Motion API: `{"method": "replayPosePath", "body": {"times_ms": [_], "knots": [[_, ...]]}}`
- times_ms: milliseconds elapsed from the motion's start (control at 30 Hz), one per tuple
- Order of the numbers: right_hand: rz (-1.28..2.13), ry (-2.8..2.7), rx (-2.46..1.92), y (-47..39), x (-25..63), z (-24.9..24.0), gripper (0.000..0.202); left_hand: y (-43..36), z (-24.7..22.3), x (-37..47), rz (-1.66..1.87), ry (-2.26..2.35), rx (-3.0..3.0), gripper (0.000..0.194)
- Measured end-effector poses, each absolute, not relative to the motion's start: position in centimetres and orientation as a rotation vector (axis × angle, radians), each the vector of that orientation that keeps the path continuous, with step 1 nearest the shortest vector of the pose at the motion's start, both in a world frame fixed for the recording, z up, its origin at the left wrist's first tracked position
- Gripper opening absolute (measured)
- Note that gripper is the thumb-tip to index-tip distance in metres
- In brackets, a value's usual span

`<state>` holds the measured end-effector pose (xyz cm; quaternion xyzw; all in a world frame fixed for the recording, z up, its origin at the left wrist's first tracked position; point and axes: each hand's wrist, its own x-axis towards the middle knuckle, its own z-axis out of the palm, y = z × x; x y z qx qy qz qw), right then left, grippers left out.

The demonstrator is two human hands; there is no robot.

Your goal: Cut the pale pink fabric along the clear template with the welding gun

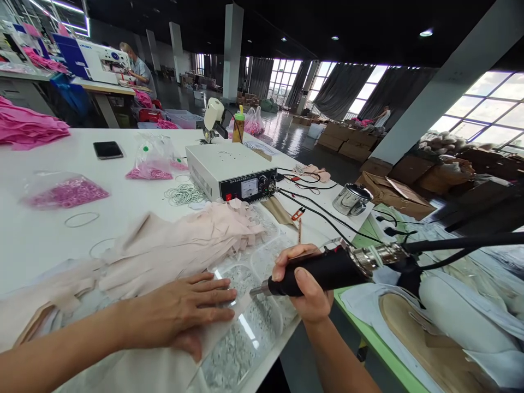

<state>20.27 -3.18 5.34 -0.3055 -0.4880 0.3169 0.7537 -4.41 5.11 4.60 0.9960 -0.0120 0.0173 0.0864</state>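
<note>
My left hand lies flat with its fingers outstretched on pale pink fabric, pressing it onto a clear, glossy sheet over a marbled surface. My right hand is wrapped around a black ultrasonic cutter handpiece, its metal tip at the fabric's edge just beyond my left fingertips. A thick cable runs from the handpiece's back end. Behind my hands, more pale pink fabric pieces lie heaped beside the white generator box with a dial and knobs.
Bags of pink rings, a phone, elastic loops, red snips and a metal cup lie about the white table. Cables cross its right side. A green table holds cut pieces. A person sits at a sewing machine.
</note>
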Motion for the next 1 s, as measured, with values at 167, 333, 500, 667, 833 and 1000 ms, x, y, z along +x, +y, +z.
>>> {"method": "replayPosePath", "body": {"times_ms": [167,333,500,667,833,1000], "knots": [[0.683,-1.061,-0.688,-3.0,20.3,5.4,0.017,4.8,5.0,-4.1,0.132,-0.098,3.000,0.022],[0.714,-1.058,-0.673,-3.1,20.3,5.4,0.016,4.8,4.7,-4.5,0.194,-0.119,2.997,0.018],[0.727,-1.057,-0.663,-3.2,20.4,5.4,0.015,4.6,4.8,-4.6,0.243,-0.154,3.007,0.020],[0.729,-1.072,-0.670,-3.2,20.4,5.5,0.014,4.4,4.9,-4.3,0.240,-0.183,2.998,0.029],[0.713,-1.078,-0.694,-3.2,20.4,5.6,0.015,4.4,5.2,-4.1,0.303,-0.224,2.953,0.025],[0.696,-1.057,-0.700,-3.1,20.2,5.6,0.017,4.6,5.9,-3.8,0.179,-0.223,2.963,0.029]]}}
